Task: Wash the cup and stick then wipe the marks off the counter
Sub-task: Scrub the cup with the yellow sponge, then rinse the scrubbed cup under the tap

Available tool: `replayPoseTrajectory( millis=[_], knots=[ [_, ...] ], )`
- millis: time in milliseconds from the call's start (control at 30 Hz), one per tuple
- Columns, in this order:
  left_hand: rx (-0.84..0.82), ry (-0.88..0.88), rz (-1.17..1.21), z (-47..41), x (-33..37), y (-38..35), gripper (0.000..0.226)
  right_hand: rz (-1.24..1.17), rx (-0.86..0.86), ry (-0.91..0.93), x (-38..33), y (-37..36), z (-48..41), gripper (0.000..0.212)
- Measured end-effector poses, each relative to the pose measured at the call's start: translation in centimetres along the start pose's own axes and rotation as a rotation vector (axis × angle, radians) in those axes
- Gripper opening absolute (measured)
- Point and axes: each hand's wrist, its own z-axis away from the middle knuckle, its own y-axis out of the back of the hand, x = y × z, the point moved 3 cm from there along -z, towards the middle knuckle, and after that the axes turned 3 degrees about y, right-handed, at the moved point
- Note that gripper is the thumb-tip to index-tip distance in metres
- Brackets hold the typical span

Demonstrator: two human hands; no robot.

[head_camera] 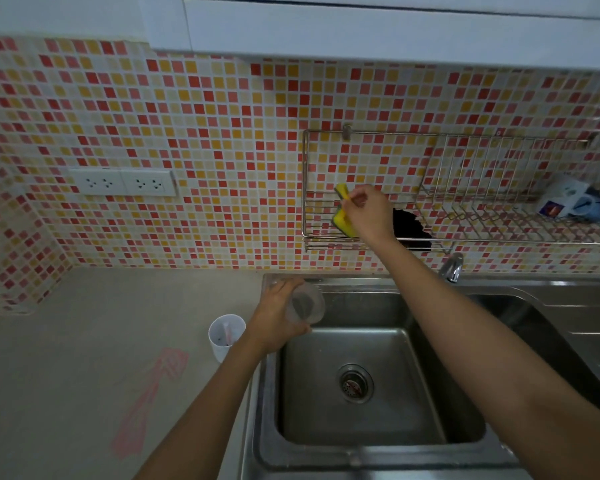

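From the head camera, your left hand (278,320) is wrapped around a clear cup (305,306), fingers closed on its side, holding it tilted with its mouth facing you over the sink's (371,441) back left corner, at about 10 o'clock from the drain (355,382). Your right hand (366,211) is raised to the wire rack (465,237) on the tiled wall, at 12 o'clock from the drain, with fingers pinched on a yellow sponge (342,216) that stands on edge in the rack's left end. A dark, ragged thing (409,228), too unclear to name, sits in the rack just at 3 o'clock from that hand. Farther along at 3 o'clock, a white mug (565,199) lies on its side at the rack's right end.

On the counter (66,375), a white cup (226,336) stands upright just at 9 o'clock from your left wrist, with a pale stick (228,334) leaning inside it. Pink marks (149,396) streak the counter at 7 o'clock from the white cup. The tap (451,266) rises behind the sink at 1 o'clock from the drain. A double socket (123,182) is set in the wall at 11 o'clock from the white cup.
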Motion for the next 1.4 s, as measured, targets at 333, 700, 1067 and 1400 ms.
replayPoseTrajectory(
  millis=[333, 700, 1067, 1400],
  knots=[
    [-0.036, 0.072, 0.101, -0.2, -1.7, -1.6, 0.079, 0.447, -0.374, -0.144, 5.8, -6.6, -4.6, 0.012],
    [-0.101, 0.169, 0.139, -3.5, 0.7, -8.5, 0.082, 0.032, 0.083, 0.23, 6.6, 5.4, 8.6, 0.021],
    [-0.267, 0.165, 0.177, -7.4, 10.5, -21.1, 0.068, 0.193, -0.091, -0.483, 32.1, 13.8, 9.2, 0.037],
    [-0.263, 0.302, 0.232, -10.1, 12.4, -26.4, 0.072, 0.337, -0.623, -0.163, 39.2, 7.7, 5.6, 0.05]
  ],
)
